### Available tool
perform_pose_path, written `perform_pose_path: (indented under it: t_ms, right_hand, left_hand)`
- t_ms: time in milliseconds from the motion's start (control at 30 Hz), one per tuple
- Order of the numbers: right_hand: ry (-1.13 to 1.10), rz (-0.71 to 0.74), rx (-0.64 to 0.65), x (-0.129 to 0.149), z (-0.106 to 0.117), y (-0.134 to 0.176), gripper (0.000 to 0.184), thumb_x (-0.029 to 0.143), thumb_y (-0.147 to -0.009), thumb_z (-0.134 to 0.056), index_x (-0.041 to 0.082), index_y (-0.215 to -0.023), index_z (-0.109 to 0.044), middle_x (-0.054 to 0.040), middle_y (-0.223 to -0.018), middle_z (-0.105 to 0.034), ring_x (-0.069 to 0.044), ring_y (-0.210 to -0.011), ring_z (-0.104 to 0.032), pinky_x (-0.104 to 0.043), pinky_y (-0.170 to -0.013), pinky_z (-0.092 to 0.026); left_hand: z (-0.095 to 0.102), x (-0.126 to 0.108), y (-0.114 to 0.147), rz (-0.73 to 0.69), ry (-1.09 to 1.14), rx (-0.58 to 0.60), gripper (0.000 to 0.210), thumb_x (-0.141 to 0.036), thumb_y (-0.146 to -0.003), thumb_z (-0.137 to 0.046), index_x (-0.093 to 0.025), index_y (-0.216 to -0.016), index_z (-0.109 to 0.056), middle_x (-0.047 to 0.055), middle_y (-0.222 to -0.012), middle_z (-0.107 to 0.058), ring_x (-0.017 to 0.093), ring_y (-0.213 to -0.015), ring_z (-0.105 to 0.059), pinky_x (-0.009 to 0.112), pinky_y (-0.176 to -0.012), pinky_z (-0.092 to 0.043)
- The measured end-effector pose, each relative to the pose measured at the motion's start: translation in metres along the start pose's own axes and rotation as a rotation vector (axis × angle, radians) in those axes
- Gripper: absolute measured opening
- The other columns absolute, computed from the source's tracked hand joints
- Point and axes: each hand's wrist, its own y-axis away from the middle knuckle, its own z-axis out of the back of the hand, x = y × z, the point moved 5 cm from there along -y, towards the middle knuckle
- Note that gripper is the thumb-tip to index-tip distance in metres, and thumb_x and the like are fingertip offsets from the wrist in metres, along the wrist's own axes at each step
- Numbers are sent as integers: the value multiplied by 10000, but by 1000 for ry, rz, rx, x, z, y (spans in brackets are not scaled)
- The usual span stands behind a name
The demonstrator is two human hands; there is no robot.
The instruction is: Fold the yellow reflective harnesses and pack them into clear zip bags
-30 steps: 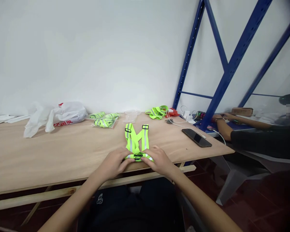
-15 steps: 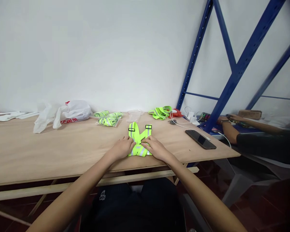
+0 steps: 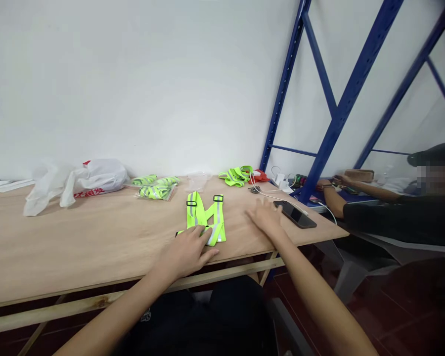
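A neon-yellow reflective harness vest with grey stripes and two black buckles lies folded on the wooden table in front of me. My left hand rests on its lower left part, fingers stretched out and covering some of the straps. To the right, my right hand is apart from the vest, just left of a dark phone. Its fingers are spread and a little blurred, with nothing visible in them.
Bagged reflective straps, a clear plastic bag and a white shopping bag lie toward the wall. Loose yellow straps sit near a white cable. A blue metal rack stands right, with a seated person beyond it.
My right hand has left the vest and moved right toward the phone. My left hand has flattened over the vest's lower left. The view has turned slightly right.
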Motion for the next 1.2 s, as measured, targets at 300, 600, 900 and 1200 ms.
perform_pose_path:
  t_ms: [300,600,900,1200]
  right_hand:
    - [117,-171,13,-64,-7,-19,763,531,-923,-515,40,-1489,-372,-299,-1446,-482,-469,-1364,-378,-670,-1091,-174]
    - [-546,644,-131,46,31,100,435,406,-978,-518,211,-1365,-547,-122,-1351,-622,-267,-1283,-544,-447,-1094,-427]
    - [-554,1071,-137,101,26,151,542,345,-945,-621,176,-1438,-475,-147,-1429,-567,-260,-1368,-480,-453,-1146,-397]
    - [-556,1067,-168,103,28,146,407,330,-914,-657,189,-1289,-585,-146,-1255,-631,-287,-1221,-565,-531,-1100,-429]
  left_hand:
    - [-9,9,10,-8,-8,-35,516,-517,-1006,-396,-236,-1428,-498,141,-1312,-596,322,-1114,-632,426,-871,-530]
    - [-10,7,25,-56,47,-141,430,-400,-989,-496,-226,-1379,-544,122,-1296,-625,306,-1149,-614,438,-952,-510]
    - [-13,15,37,-48,273,-154,390,-329,-914,-645,-217,-1272,-540,119,-1262,-647,280,-1143,-627,411,-931,-534]
    - [-8,18,47,-80,260,-245,344,-320,-935,-616,-260,-1273,-611,108,-1351,-577,276,-1220,-562,439,-1010,-501]
